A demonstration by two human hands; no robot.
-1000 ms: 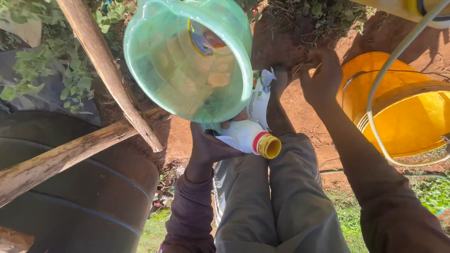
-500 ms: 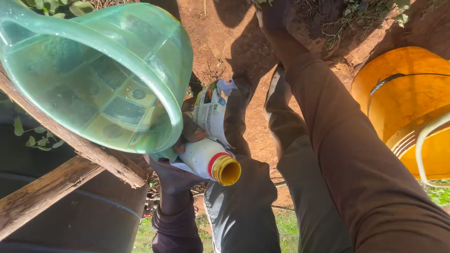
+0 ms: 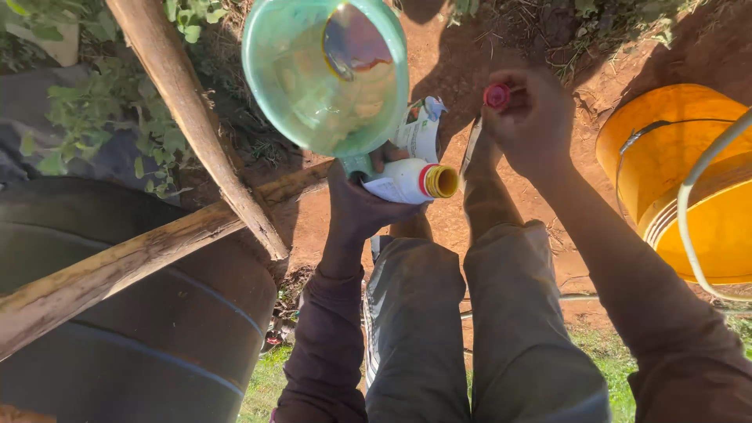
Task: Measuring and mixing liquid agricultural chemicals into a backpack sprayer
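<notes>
Two hands are in view, a left hand (image 3: 364, 207) and a right hand (image 3: 529, 117). There is one green jug (image 3: 313, 78), one white bottle (image 3: 411, 182), one red cap (image 3: 497, 95), one yellow bucket (image 3: 681, 172), one dark barrel (image 3: 149, 345), and two wooden poles (image 3: 188, 117).

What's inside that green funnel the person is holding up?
The green funnel shows only a wet sheen and a dark reflection near its rim. Its spout end is hidden behind the left hand.
</notes>
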